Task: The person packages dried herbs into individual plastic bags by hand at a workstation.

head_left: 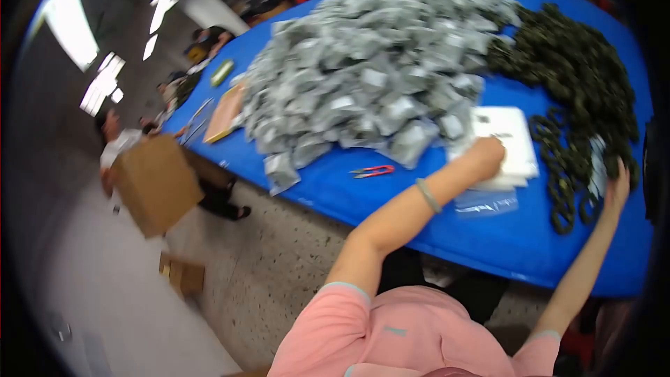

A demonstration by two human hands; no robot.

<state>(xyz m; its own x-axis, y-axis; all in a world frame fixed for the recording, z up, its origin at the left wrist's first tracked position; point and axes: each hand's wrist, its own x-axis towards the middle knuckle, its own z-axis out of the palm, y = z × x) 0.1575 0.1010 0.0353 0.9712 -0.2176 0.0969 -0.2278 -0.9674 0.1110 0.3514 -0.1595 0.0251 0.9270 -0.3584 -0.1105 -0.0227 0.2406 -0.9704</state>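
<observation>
Beyond the pink shirt (391, 328), the left hand (488, 156) rests on the white stack (515, 136), the right hand (618, 192) on dark rings (562, 174); both grips unclear.

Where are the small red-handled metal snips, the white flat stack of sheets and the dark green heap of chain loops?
small red-handled metal snips (377, 170): head view, on the red handle.
white flat stack of sheets (515, 136): head view, on its bare top.
dark green heap of chain loops (572, 66): head view, mid-heap.
</observation>
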